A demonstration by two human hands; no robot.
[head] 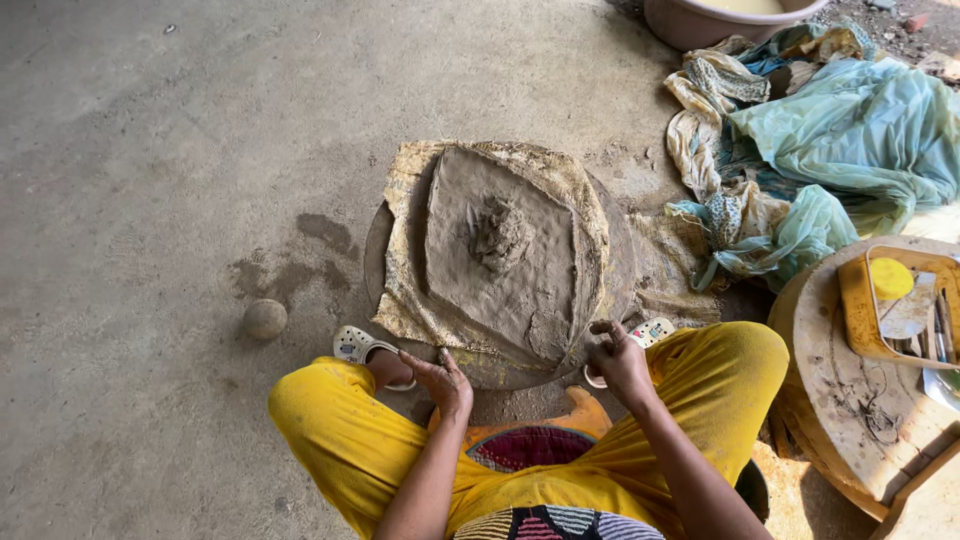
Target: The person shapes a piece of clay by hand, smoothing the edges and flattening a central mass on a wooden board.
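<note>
Head view, looking down. You sit low with both knees spread, in yellow trousers, facing a round, clay-smeared disc that lies flat on the grey concrete floor. A worn, mud-stained cloth covers the disc, and on it lies a flattened, roughly diamond-shaped slab of grey-brown wet clay with a small rough lump of clay at its centre.

Your left hand rests at the near edge of the disc, fingers loosely curled and slightly parted; it grips nothing that can be seen. Your right hand sits at the near right rim, fingers bent inward with the tips close together at the edge of the cloth; whether they pinch the cloth cannot be told.

Your feet, in pale patterned sandals, flank the disc on either side. A small round ball of clay lies on the floor well apart to your left. To your right stands a round wooden board bearing a yellow plastic tray of small tools. Beyond the disc lie crumpled pale-green plastic sheets and patterned rags, with a pinkish basin behind them.
</note>
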